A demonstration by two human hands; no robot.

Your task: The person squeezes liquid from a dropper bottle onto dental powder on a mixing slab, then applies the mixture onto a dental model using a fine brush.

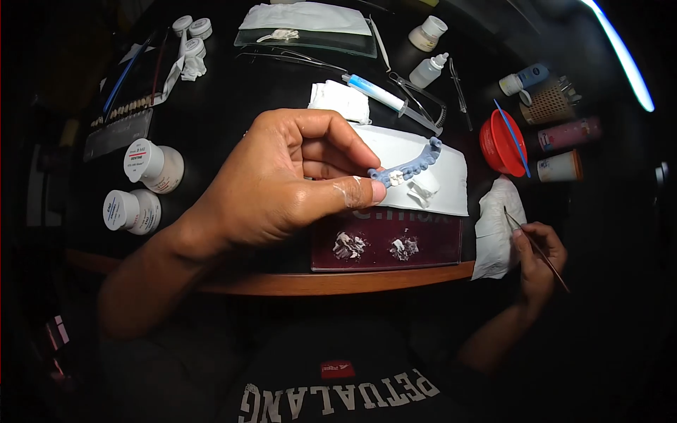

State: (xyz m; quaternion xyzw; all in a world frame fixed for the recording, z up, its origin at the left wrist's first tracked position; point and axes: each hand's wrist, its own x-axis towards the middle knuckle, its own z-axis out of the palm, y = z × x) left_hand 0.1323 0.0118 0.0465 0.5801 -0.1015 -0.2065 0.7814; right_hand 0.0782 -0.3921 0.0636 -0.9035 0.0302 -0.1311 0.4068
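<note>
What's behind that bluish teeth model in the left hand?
Behind the model lies a white sheet, with a crumpled white piece showing just below. Whatever is directly behind the model, or behind the left hand gripping its end, can't be seen.

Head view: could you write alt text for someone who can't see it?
A left hand pinches a blue-grey dental piece; the right hand holds a brush-like tool over crumpled white tissue. Jars and a red bowl are on the table.

The lone view looks forward and down from the head, near the left fingers (342, 135), spanning table (218, 81) beyond them and shirt (338, 391) nearer than them.
</note>
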